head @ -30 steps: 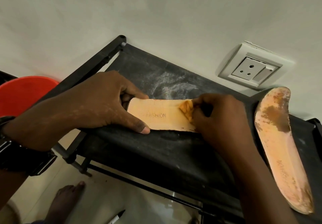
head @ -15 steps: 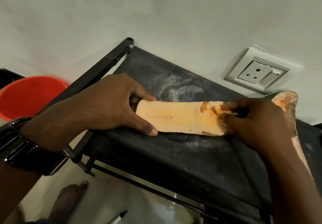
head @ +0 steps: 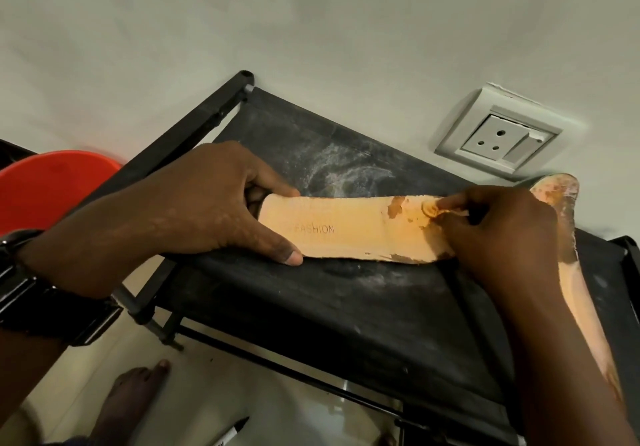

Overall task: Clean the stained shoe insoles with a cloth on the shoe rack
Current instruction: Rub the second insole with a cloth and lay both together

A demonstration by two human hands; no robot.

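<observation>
Insole (head: 346, 230) lies on shoe rack (head: 346, 307), left hand (head: 194, 210) gripping one end, right hand (head: 502, 234) pinching cloth (head: 431, 209) onto its stains.

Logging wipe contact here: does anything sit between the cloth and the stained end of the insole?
Nothing visible. The right hand pinches the cloth straight against the insole; the left hand holds the far end.

The insole (head: 349, 230) lying across the rack (head: 346, 307) bears one word, "FASHION", stamped in plain capitals into its pale surface. The word runs along the insole's length, just beside the thumb of the left hand (head: 194, 210). The marker's (head: 230, 433) print is too small to read.
</observation>
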